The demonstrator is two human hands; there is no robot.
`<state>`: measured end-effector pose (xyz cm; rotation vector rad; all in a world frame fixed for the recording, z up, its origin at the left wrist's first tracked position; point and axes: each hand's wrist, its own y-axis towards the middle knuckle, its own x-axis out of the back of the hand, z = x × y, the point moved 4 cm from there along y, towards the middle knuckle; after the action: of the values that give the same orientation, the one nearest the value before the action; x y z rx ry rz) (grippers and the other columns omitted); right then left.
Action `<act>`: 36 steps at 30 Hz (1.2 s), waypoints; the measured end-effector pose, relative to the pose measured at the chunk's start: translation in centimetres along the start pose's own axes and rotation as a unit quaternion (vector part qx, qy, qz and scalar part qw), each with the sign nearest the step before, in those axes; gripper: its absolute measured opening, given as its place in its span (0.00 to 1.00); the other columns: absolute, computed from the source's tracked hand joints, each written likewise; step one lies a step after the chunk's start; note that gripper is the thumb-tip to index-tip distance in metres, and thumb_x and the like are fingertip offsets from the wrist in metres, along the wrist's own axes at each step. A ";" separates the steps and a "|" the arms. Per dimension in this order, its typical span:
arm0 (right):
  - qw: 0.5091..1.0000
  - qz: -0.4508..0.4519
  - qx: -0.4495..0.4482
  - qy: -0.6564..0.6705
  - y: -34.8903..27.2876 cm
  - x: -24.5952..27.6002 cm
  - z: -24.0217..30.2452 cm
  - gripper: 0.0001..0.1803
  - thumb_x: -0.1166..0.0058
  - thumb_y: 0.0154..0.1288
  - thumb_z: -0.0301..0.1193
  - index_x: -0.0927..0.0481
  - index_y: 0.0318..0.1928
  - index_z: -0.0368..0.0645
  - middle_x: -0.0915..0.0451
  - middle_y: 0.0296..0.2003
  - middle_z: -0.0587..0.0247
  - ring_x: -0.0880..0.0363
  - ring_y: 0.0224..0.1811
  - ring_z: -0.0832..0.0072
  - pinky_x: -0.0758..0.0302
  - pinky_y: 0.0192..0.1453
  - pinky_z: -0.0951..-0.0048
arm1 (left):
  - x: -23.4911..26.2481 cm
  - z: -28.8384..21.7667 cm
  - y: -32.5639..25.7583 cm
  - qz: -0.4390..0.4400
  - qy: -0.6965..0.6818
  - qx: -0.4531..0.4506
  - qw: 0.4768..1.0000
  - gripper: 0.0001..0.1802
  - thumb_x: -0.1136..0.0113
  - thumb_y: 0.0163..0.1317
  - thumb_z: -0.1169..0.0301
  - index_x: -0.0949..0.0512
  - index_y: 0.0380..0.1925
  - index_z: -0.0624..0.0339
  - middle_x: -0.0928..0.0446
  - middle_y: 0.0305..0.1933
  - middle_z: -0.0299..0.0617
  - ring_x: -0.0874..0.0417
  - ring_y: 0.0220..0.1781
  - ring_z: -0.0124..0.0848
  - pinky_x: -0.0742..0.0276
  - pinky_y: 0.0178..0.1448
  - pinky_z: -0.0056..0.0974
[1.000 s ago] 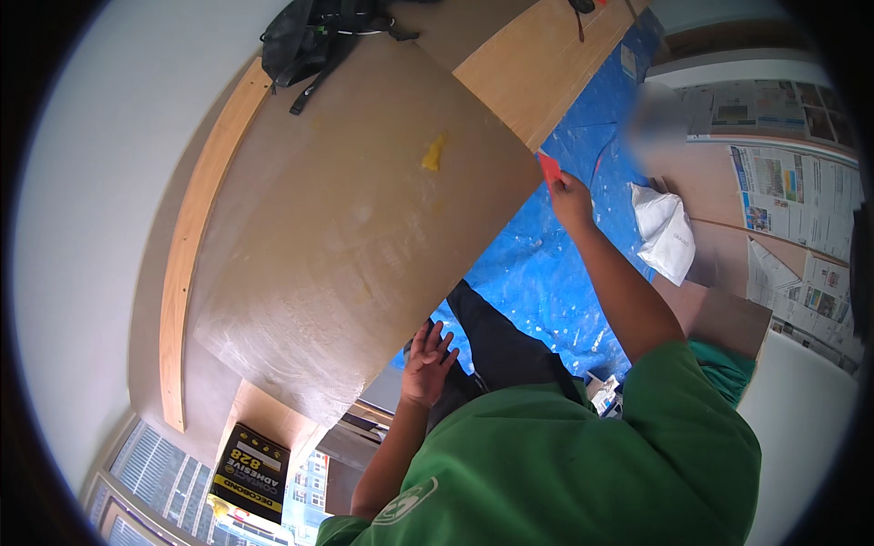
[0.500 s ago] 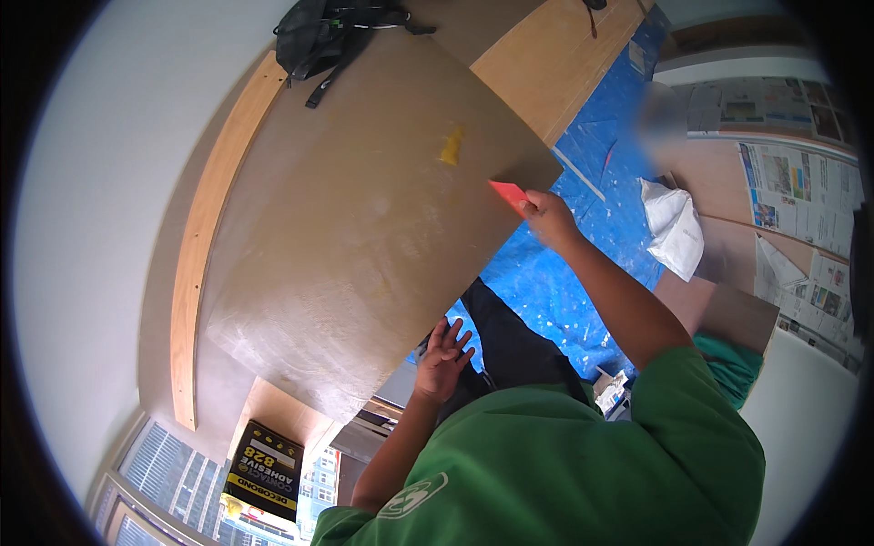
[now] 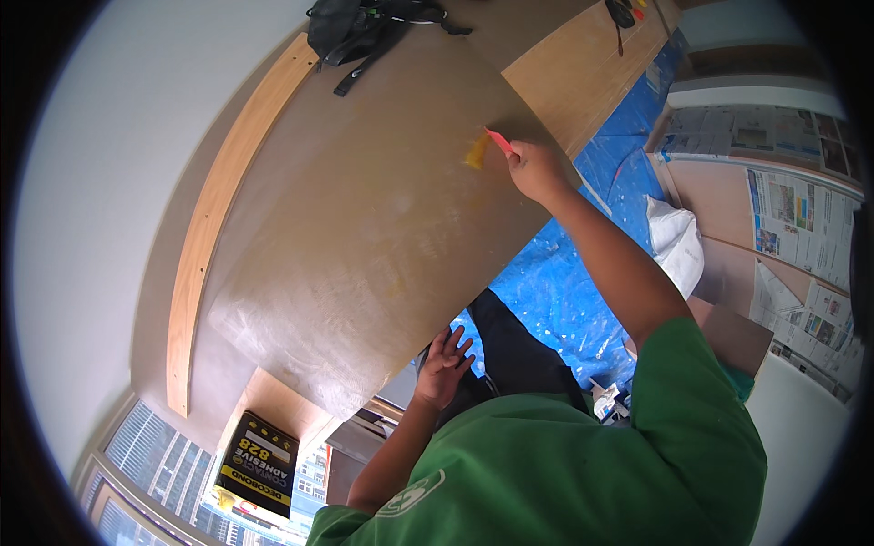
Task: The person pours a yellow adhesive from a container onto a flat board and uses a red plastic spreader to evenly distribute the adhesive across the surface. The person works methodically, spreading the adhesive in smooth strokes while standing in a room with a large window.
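A large brown-grey sheet lies in front of me, its lower part streaked with a pale, shiny film. My right hand grips a flat red spreader over the far right part of the sheet. The spreader's edge is beside a yellow-amber blob of glue on the surface. My left hand is by the sheet's near edge, palm turned up and fingers spread, holding nothing. Whether it touches the edge I cannot tell.
A black backpack lies at the far end. A wooden strip runs along the left. A black-and-yellow adhesive can stands at the lower left by a window. Blue sheeting covers the floor, with a white bag at right.
My right hand has moved the spreader away from me and inward, from the sheet's right edge to the glue blob. My left hand has stayed nearly still. The view has shifted slightly.
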<state>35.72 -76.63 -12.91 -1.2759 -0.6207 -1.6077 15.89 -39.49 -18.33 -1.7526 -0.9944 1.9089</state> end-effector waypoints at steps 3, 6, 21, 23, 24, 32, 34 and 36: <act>0.999 0.028 0.032 -0.010 -0.9 -0.9 1.5 0.05 0.47 0.66 0.29 0.20 0.36 0.42 0.18 0.38 0.52 0.19 0.43 0.50 0.21 0.45 0.52 | -0.3 -0.1 0.0 -0.002 0.000 -0.002 1.000 0.54 0.40 0.52 0.69 0.55 0.80 0.47 0.50 0.82 0.47 0.43 0.80 0.47 0.47 0.80 0.56; 0.997 0.049 0.062 -0.018 -2.3 -1.4 3.7 0.04 0.47 0.65 0.27 0.21 0.35 0.42 0.18 0.38 0.55 0.19 0.44 0.52 0.21 0.46 0.53 | -0.1 -0.1 0.0 0.003 0.000 0.000 1.000 0.55 0.41 0.52 0.69 0.57 0.80 0.48 0.50 0.82 0.47 0.44 0.80 0.46 0.48 0.80 0.55; 0.981 0.086 0.170 0.024 -8.7 -8.6 20.0 0.04 0.45 0.61 0.26 0.22 0.36 0.40 0.20 0.36 0.57 0.19 0.43 0.57 0.18 0.46 0.55 | -0.3 0.0 0.1 0.011 0.018 0.004 1.000 0.55 0.42 0.52 0.68 0.56 0.80 0.46 0.49 0.82 0.45 0.44 0.80 0.46 0.50 0.80 0.54; 0.974 0.090 0.192 0.082 -10.0 -9.9 21.8 0.04 0.45 0.62 0.27 0.23 0.34 0.38 0.19 0.33 0.55 0.19 0.38 0.56 0.20 0.43 0.57 | -0.5 0.0 0.1 0.018 0.020 0.008 1.000 0.55 0.42 0.52 0.69 0.56 0.80 0.48 0.49 0.82 0.45 0.43 0.80 0.45 0.49 0.79 0.53; 0.969 0.092 0.202 0.110 -10.4 -10.4 22.1 0.05 0.45 0.62 0.27 0.23 0.33 0.37 0.19 0.32 0.54 0.20 0.36 0.55 0.21 0.41 0.58 | -0.7 -0.1 0.0 0.023 0.021 0.012 0.999 0.54 0.42 0.52 0.70 0.56 0.80 0.49 0.48 0.82 0.45 0.42 0.79 0.44 0.48 0.79 0.51; 0.806 0.180 -0.092 0.556 -3.2 -3.7 12.3 0.11 0.45 0.73 0.32 0.16 0.46 0.40 0.20 0.32 0.74 0.26 0.32 0.86 0.29 0.36 0.77 | 3.5 0.3 -2.0 -0.046 0.110 0.001 0.993 0.53 0.41 0.50 0.70 0.51 0.79 0.58 0.43 0.80 0.48 0.37 0.77 0.43 0.44 0.77 0.47; 0.853 0.114 -0.082 0.503 -0.5 -0.1 8.2 0.11 0.46 0.74 0.33 0.16 0.47 0.40 0.18 0.35 0.73 0.25 0.35 0.86 0.29 0.38 0.77 | 6.7 0.7 -2.8 -0.091 0.143 -0.018 0.985 0.49 0.42 0.50 0.71 0.44 0.77 0.58 0.38 0.77 0.49 0.35 0.76 0.43 0.42 0.77 0.44; 0.918 0.042 -0.104 0.379 2.3 2.7 5.0 0.11 0.46 0.73 0.32 0.16 0.48 0.40 0.18 0.34 0.70 0.23 0.35 0.83 0.27 0.40 0.74 | 10.5 1.1 -3.6 -0.126 0.144 -0.049 0.980 0.46 0.43 0.49 0.71 0.39 0.74 0.59 0.35 0.75 0.49 0.33 0.74 0.43 0.40 0.75 0.43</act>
<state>39.98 -74.39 -9.13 -0.6995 0.0924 -1.9496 12.38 -30.11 -23.29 -1.7934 -1.1518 1.4269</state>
